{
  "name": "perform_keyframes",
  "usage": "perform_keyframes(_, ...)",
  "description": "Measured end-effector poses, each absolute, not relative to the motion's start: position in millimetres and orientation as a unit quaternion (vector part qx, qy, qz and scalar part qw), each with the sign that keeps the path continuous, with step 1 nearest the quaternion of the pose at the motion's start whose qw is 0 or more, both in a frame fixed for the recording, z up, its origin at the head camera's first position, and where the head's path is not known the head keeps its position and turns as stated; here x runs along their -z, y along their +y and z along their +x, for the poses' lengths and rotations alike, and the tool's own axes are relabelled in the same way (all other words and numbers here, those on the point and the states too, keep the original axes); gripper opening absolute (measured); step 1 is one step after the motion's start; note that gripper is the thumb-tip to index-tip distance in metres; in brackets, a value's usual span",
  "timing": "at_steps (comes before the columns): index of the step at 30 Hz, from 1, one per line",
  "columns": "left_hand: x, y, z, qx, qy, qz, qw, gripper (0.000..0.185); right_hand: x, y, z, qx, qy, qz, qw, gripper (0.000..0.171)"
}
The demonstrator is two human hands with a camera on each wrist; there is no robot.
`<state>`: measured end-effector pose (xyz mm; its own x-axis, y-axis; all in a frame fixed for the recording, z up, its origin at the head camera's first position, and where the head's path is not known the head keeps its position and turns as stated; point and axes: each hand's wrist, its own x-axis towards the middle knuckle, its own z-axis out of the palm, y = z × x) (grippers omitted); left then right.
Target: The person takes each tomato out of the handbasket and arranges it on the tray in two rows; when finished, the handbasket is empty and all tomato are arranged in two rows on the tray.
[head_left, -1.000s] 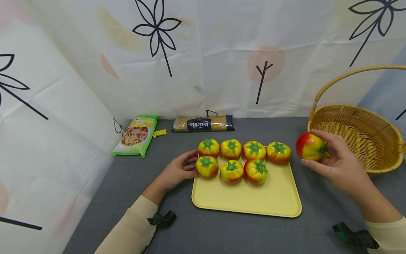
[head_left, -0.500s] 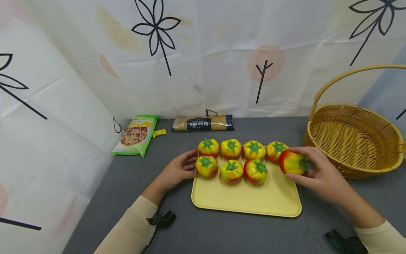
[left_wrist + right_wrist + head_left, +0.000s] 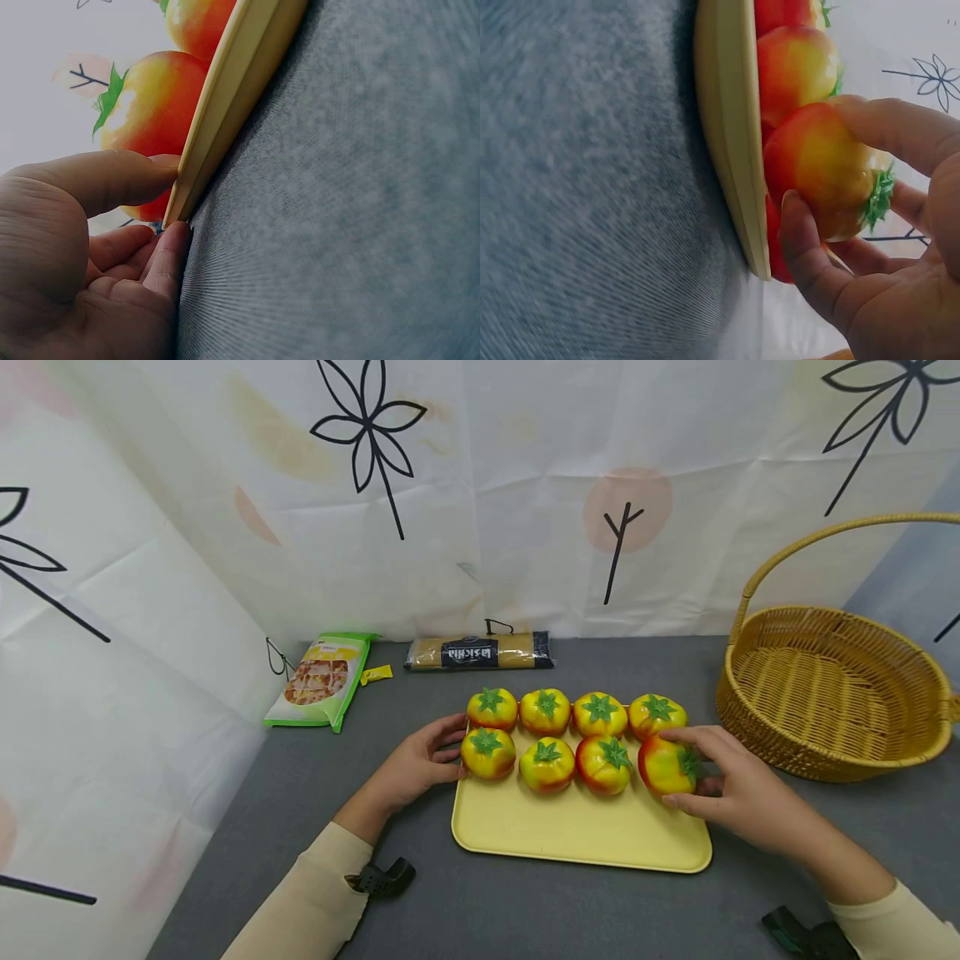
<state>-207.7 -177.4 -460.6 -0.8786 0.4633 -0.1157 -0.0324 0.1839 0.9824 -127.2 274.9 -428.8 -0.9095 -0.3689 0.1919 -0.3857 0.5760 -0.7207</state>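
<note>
A yellow tray (image 3: 585, 839) bears two rows of yellow-red tomatoes with green leafy tops. At its left side my left hand (image 3: 416, 768) holds the rim; in the left wrist view the thumb (image 3: 142, 176) lies on the edge, with a fingertip just below. My right hand (image 3: 738, 793) grips a tomato (image 3: 663, 766) between thumb and fingers over the tray's right part, at the right end of the front row. In the right wrist view this tomato (image 3: 817, 165) is tipped, its leafy top toward the palm, its red bottom close to the tray.
A wicker basket (image 3: 832, 760) with a tall handle stands at the right, behind my right hand. Along the back lie a green food bag (image 3: 322, 681), a small yellow packet (image 3: 377, 674) and a pasta pack (image 3: 480, 652). A printed white cloth hangs behind the table.
My right hand has carried the tomato left and toward me, from beside the basket to over the tray's right part. The left hand has stayed at the tray's rim.
</note>
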Motion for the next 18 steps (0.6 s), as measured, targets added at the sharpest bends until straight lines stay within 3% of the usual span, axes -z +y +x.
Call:
perform_keyframes(9, 463, -176, -209, -0.621, 0.745, 0.148, 0.197, 0.089, 431, 269, -123, -0.355, -0.913, 0.201, 0.010, 0.072)
perform_keyframes(18, 464, -175, -210, -0.621, 0.743, 0.150, 0.198, 0.089, 422, 278, -123, -0.347, -0.912, 0.205, 0.074, 0.064)
